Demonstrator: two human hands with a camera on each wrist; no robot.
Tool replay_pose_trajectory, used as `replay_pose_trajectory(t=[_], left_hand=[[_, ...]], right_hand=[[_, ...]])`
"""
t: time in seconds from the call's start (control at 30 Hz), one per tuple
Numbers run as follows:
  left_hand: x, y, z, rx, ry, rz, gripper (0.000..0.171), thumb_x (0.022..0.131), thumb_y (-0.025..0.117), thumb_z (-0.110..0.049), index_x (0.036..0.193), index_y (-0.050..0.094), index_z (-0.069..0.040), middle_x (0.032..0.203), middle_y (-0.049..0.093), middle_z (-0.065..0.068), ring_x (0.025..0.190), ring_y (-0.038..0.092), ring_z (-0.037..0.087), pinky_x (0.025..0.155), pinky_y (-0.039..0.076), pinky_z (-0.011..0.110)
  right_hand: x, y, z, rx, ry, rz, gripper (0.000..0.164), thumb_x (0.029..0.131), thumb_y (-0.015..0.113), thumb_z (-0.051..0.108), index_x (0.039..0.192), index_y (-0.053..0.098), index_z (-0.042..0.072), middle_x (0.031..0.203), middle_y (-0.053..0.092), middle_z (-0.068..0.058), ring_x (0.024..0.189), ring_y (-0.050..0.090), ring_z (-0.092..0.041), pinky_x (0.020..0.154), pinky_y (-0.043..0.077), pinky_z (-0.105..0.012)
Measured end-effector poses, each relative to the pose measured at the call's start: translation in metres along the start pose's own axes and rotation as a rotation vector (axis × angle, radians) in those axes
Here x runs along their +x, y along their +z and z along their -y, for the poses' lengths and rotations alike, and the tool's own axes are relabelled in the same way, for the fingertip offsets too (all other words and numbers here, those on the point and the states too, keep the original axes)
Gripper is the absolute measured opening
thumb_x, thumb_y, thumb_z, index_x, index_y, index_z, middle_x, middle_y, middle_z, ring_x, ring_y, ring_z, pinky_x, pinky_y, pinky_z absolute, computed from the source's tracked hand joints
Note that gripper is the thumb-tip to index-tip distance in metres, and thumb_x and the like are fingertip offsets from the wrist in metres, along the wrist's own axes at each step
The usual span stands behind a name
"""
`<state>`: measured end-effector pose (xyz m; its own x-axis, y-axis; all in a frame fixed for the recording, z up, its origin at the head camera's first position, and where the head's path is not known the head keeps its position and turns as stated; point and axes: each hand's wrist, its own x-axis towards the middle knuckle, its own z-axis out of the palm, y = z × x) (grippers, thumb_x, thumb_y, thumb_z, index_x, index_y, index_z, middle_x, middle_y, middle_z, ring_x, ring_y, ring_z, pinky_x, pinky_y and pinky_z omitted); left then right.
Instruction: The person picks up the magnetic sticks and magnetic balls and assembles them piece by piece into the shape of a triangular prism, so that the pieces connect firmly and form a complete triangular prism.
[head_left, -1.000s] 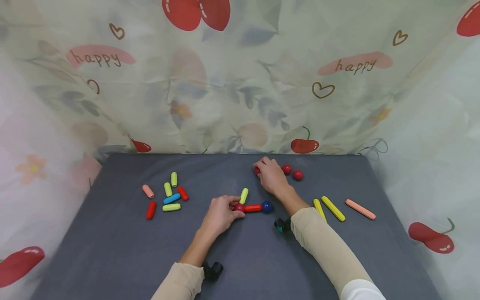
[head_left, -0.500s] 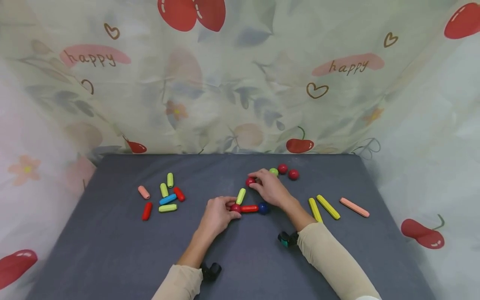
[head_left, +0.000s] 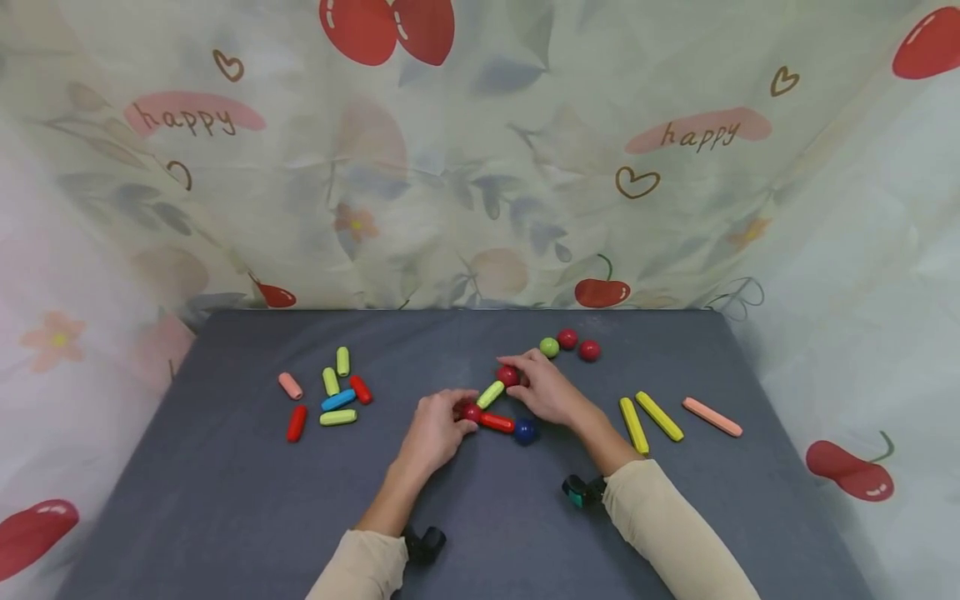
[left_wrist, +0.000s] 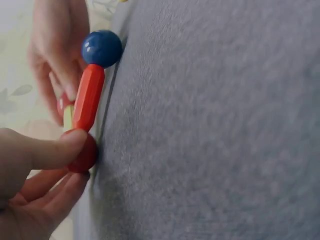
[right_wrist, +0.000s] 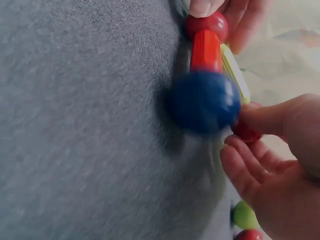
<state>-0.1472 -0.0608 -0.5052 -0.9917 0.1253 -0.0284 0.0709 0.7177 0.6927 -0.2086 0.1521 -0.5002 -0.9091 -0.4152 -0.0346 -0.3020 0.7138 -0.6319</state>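
My left hand (head_left: 438, 429) pinches a dark red ball (left_wrist: 86, 154) between thumb and fingers. From that ball a short red rod (head_left: 497, 422) runs right to a blue ball (head_left: 526, 431), and a short yellow-green rod (head_left: 491, 394) slants away toward the back. With thumb and fingers, my right hand (head_left: 547, 387) holds a second red ball (head_left: 507, 377) at the far end of the yellow-green rod. Ball and rod end appear to touch. In the right wrist view the blue ball (right_wrist: 204, 102) hides part of the red rod (right_wrist: 206, 51).
Behind my right hand lie a green ball (head_left: 549, 347) and two red balls, one nearer (head_left: 589, 350). Several short rods, including a blue rod (head_left: 338, 400), lie at left. Two long yellow rods (head_left: 659, 416) and a long pink rod (head_left: 712, 417) lie at right.
My right hand has brought a red ball from beside the green ball forward to the yellow-green rod's end. The joined pieces have turned slightly, the blue ball shifting nearer to me.
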Motion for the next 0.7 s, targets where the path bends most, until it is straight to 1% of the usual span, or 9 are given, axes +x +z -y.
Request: replay_pose_trajectory(t=[0.1,0.17,0.2,0.27,0.37,0.43,0.47,0.57,0.7], left_hand=[[0.001,0.000,0.001,-0.008,0.024,-0.096,0.045,0.087,0.079,-0.004,0.130,0.070,-0.014,0.128,0.069,0.006,0.107,0.068,0.023,0.094,0.058,0.042],[-0.001,0.000,0.001,-0.021,0.014,-0.151,0.042,0.089,0.078,-0.006,0.129,0.069,-0.014,0.127,0.066,0.007,0.107,0.065,0.024,0.093,0.057,0.042],[-0.002,0.000,0.001,-0.023,0.005,-0.163,0.039,0.090,0.077,-0.010,0.128,0.069,-0.014,0.125,0.066,0.007,0.105,0.064,0.024,0.092,0.056,0.042],[-0.006,-0.001,-0.002,-0.037,-0.025,-0.142,0.038,0.091,0.079,-0.022,0.126,0.068,-0.014,0.119,0.065,0.006,0.101,0.061,0.023,0.089,0.054,0.040],[-0.014,-0.001,-0.005,-0.028,-0.058,-0.041,0.044,0.087,0.082,-0.037,0.120,0.065,-0.014,0.111,0.064,0.004,0.099,0.055,0.021,0.086,0.051,0.039],[-0.017,0.000,-0.006,0.008,-0.049,0.010,0.048,0.083,0.085,-0.038,0.118,0.064,-0.014,0.108,0.063,0.004,0.100,0.053,0.022,0.087,0.050,0.040],[-0.018,0.001,-0.006,0.026,-0.042,0.018,0.047,0.082,0.087,-0.036,0.116,0.064,-0.014,0.108,0.063,0.003,0.101,0.053,0.023,0.087,0.050,0.040],[-0.019,0.003,-0.004,0.082,-0.010,-0.014,0.039,0.082,0.087,-0.027,0.112,0.067,-0.014,0.105,0.065,0.003,0.098,0.055,0.023,0.086,0.050,0.039],[-0.016,0.003,0.002,0.117,0.026,-0.078,0.029,0.086,0.083,-0.017,0.112,0.071,-0.014,0.105,0.069,0.005,0.094,0.057,0.024,0.084,0.051,0.039]], right_hand=[[-0.007,0.000,-0.006,0.004,0.026,0.004,0.044,0.096,0.072,0.021,0.139,0.063,0.014,0.107,0.055,-0.009,0.079,0.051,-0.013,0.074,0.046,-0.026],[-0.013,0.002,-0.010,0.009,0.049,-0.017,0.042,0.094,0.075,0.025,0.133,0.066,0.014,0.105,0.057,-0.008,0.078,0.052,-0.012,0.073,0.046,-0.026],[-0.016,0.002,-0.011,0.014,0.067,-0.031,0.041,0.093,0.077,0.027,0.130,0.067,0.014,0.105,0.057,-0.007,0.078,0.053,-0.011,0.073,0.047,-0.025],[-0.022,0.004,-0.013,0.025,0.104,-0.063,0.042,0.090,0.080,0.031,0.126,0.069,0.013,0.104,0.059,-0.006,0.079,0.054,-0.011,0.074,0.048,-0.026],[-0.030,0.007,-0.013,0.023,0.154,-0.117,0.041,0.087,0.082,0.035,0.119,0.069,0.013,0.103,0.060,-0.005,0.080,0.055,-0.013,0.075,0.049,-0.028],[-0.035,0.010,-0.012,0.010,0.176,-0.139,0.041,0.086,0.083,0.038,0.116,0.067,0.014,0.102,0.059,-0.003,0.080,0.055,-0.013,0.075,0.049,-0.029],[-0.036,0.011,-0.012,-0.001,0.181,-0.147,0.041,0.086,0.083,0.039,0.114,0.067,0.014,0.101,0.059,-0.003,0.080,0.055,-0.013,0.075,0.049,-0.029],[-0.040,0.015,-0.011,-0.025,0.186,-0.158,0.041,0.086,0.082,0.039,0.114,0.065,0.014,0.100,0.059,-0.003,0.080,0.054,-0.013,0.075,0.049,-0.029],[-0.043,0.018,-0.011,-0.036,0.162,-0.159,0.043,0.088,0.081,0.036,0.122,0.066,0.015,0.104,0.061,-0.002,0.081,0.053,-0.012,0.076,0.050,-0.029]])
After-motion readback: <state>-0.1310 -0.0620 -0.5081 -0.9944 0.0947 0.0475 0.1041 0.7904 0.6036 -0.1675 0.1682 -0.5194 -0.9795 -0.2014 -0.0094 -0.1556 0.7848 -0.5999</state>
